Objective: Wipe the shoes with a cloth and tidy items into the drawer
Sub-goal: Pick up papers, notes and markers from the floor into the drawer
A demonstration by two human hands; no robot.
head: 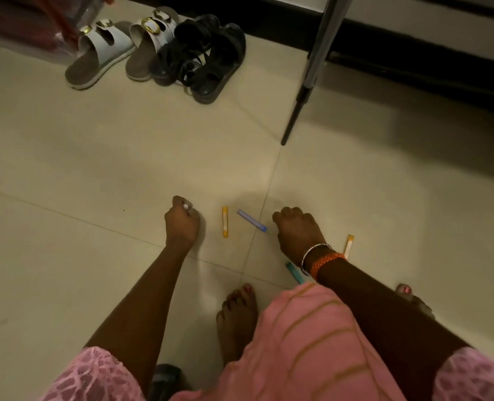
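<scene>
Several small stick-shaped items lie on the pale tiled floor: a yellow one, a blue one, a teal one and an orange-white one. My left hand hangs low over the floor with its fingers curled round a small white thing. My right hand reaches down beside the blue stick, its fingertips at the stick's near end; its grip is hidden. Further back stand a pair of white buckled sandals and a pair of black strappy sandals. No cloth or drawer is in view.
A black tripod leg slants down to the floor at the right. A dark skirting runs along the far wall. A red plastic-wrapped bundle lies at the top left. My bare feet stand close below the sticks.
</scene>
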